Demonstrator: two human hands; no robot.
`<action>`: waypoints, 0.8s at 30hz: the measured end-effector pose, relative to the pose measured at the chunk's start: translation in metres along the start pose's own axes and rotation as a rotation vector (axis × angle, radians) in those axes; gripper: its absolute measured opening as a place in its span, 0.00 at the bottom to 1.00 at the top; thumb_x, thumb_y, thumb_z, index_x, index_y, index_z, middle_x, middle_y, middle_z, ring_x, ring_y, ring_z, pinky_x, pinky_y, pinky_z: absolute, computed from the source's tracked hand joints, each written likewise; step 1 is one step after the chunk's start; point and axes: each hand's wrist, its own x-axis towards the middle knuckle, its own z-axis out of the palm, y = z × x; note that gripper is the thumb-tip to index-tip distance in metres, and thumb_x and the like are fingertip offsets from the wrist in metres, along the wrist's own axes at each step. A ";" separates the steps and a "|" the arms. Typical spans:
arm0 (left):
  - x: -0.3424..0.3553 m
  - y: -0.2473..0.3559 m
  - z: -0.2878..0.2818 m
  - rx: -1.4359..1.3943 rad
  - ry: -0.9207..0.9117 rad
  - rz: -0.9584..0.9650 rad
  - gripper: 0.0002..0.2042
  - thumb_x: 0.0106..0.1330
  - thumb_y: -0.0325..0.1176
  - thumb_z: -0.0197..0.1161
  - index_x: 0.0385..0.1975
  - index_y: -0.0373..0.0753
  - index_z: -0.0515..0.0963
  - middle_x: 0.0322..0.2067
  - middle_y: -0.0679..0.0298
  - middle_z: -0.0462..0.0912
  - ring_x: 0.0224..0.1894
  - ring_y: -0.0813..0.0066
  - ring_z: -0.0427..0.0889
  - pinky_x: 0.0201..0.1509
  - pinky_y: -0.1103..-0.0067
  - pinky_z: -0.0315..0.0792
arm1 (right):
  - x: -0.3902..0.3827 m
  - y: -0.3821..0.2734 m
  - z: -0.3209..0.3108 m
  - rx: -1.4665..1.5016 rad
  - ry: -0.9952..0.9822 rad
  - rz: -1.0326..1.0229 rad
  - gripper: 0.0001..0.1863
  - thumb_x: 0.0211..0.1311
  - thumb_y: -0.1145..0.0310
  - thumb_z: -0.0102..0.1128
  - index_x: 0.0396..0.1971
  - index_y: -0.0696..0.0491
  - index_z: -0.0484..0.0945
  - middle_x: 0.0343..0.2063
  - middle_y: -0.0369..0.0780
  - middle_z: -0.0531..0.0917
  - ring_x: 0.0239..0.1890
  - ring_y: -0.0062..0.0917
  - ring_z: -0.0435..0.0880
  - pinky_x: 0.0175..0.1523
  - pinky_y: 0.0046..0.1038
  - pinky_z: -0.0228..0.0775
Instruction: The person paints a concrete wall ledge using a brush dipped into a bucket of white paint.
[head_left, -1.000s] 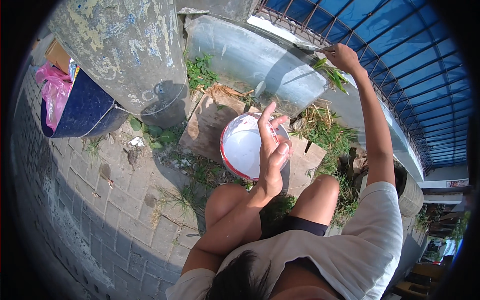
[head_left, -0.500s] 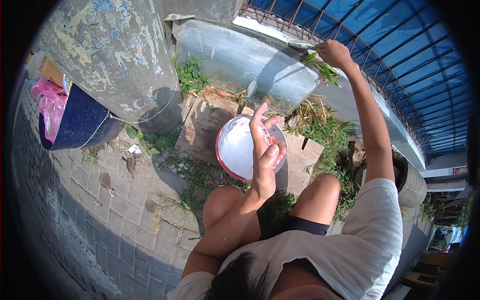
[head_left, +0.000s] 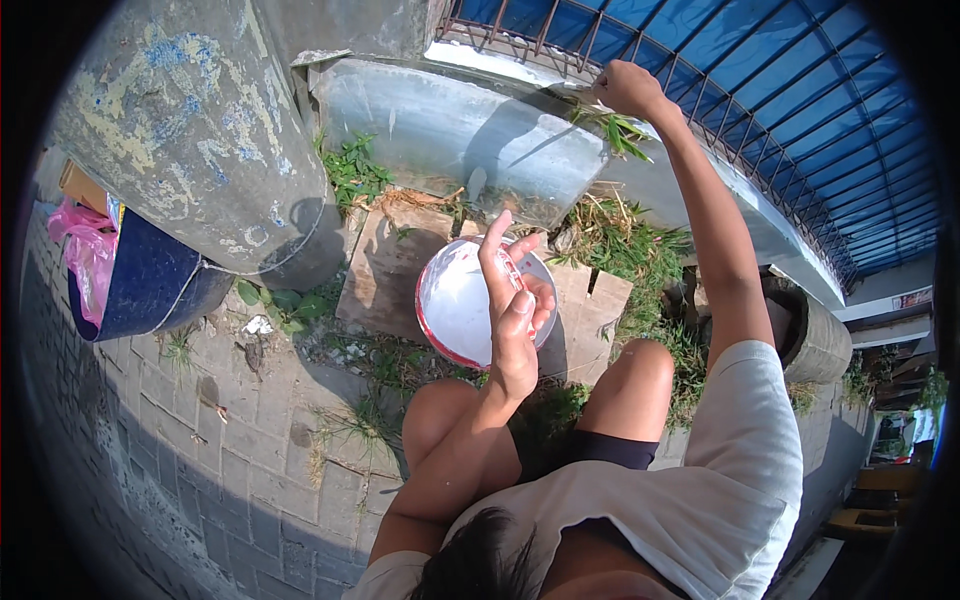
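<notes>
Below me, a white bucket with a red rim point(head_left: 450, 300) holds white paint on boards point(head_left: 385, 275). Over its right half is my left hand point(head_left: 513, 320), index finger raised and apart from the bent others; whether it touches the bucket I cannot tell. My right arm reaches up to the white ledge point(head_left: 500, 52) below the barred blue panels point(head_left: 790, 120). My right hand point(head_left: 627, 90) is closed there, just above some long green leaves point(head_left: 618, 135), and largely hides what it holds. A pale metal sheet point(head_left: 410, 120) leans below the ledge.
A peeling concrete pillar point(head_left: 170, 120) stands at left, with a dark blue bin point(head_left: 170, 285) tied to it, holding pink plastic point(head_left: 90, 255) and cardboard. Weeds point(head_left: 640, 240) edge the boards. Pavers point(head_left: 270, 440) lie at lower left; a concrete ring point(head_left: 815, 345) lies at right.
The view has shifted, so pillar, bucket and wall sit farther left. My right hand appears farther left and higher, still at the ledge. My left hand's lower fingers look a little more curled.
</notes>
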 end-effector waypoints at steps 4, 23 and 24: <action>0.000 0.001 0.002 -0.028 0.001 0.002 0.45 0.52 0.62 0.49 0.67 0.39 0.50 0.54 0.50 0.66 0.24 0.81 0.67 0.24 0.87 0.58 | -0.008 0.013 -0.009 0.020 -0.042 0.094 0.14 0.51 0.62 0.57 0.35 0.51 0.84 0.29 0.49 0.83 0.33 0.42 0.83 0.41 0.37 0.75; -0.002 0.006 -0.001 -0.006 -0.011 -0.017 0.45 0.52 0.62 0.48 0.67 0.39 0.50 0.54 0.52 0.67 0.25 0.82 0.66 0.24 0.87 0.58 | -0.002 0.055 -0.017 -0.279 -0.190 0.168 0.18 0.45 0.62 0.62 0.33 0.60 0.82 0.38 0.50 0.82 0.44 0.42 0.82 0.45 0.38 0.75; -0.001 0.005 -0.002 -0.008 -0.015 -0.021 0.45 0.52 0.62 0.48 0.67 0.39 0.50 0.54 0.52 0.67 0.25 0.82 0.66 0.24 0.87 0.58 | 0.006 0.037 -0.016 -0.279 -0.195 0.085 0.17 0.46 0.62 0.62 0.32 0.60 0.82 0.37 0.51 0.82 0.42 0.42 0.82 0.45 0.37 0.75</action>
